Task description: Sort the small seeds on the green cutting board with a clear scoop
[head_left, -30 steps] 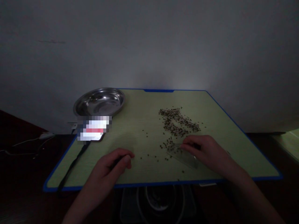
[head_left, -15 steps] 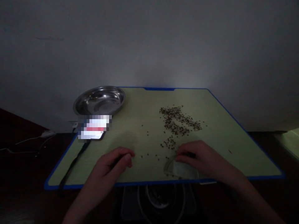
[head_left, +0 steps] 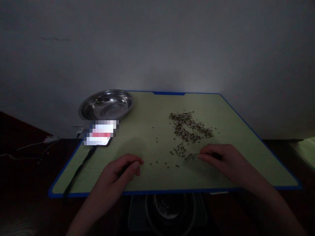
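My right hand pinches a clear plastic piece with a curved edge, blurred and hard to make out. It is low over the table, just in front of a small cluster of dark grains. Farther back is a larger spread of the same small brown grains. My left hand rests at the front left of the tabletop, fingers curled and thumb close to the index finger, with nothing seen between the tips. A few loose grains lie to the right of its fingertips.
The light tabletop has a blue rim. A shiny metal basin stands at the back left, with a lit phone before it and a dark strap trailing off the front edge. Below that edge sits a round bowl.
My right hand has moved to the right and slightly back, taking the clear plastic piece away from the front edge. My left hand stays nearly still.
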Demonstrator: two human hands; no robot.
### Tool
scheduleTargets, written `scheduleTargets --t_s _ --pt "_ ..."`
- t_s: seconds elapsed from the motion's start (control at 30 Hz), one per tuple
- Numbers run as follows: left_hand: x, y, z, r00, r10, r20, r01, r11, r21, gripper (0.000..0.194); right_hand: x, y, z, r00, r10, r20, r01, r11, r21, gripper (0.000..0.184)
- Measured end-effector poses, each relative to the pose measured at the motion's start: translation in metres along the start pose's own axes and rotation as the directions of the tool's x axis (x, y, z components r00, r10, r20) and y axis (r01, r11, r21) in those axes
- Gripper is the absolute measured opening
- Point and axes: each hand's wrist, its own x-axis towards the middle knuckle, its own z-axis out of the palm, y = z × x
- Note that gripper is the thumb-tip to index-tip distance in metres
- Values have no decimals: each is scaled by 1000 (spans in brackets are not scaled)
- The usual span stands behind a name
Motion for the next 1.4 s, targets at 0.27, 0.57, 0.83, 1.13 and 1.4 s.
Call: scheduleTargets --t_s 0.27,0.57,0.83,1.13,1.4 --pt "1 3 2 1000 21 -12 -21 1000 -5 22 9 -9 16 998 -12 58 13 1000 -12 21" --pt "-1 0 2 1000 -2 22 3 1000 -25 23 25 -19 25 999 -23 43 31 980 -196 25" --pt "-1 2 2 1000 8 25 -8 999 -33 23 42 -32 36 978 -176 110 201 935 -291 19" --pt "-1 3 2 1000 18 25 -17 999 -40 21 28 -49 39 924 -225 308 269 957 -108 15" --pt "-2 0 2 999 23 34 -22 999 -50 22 23 -38 18 964 -195 179 202 979 -24 21"
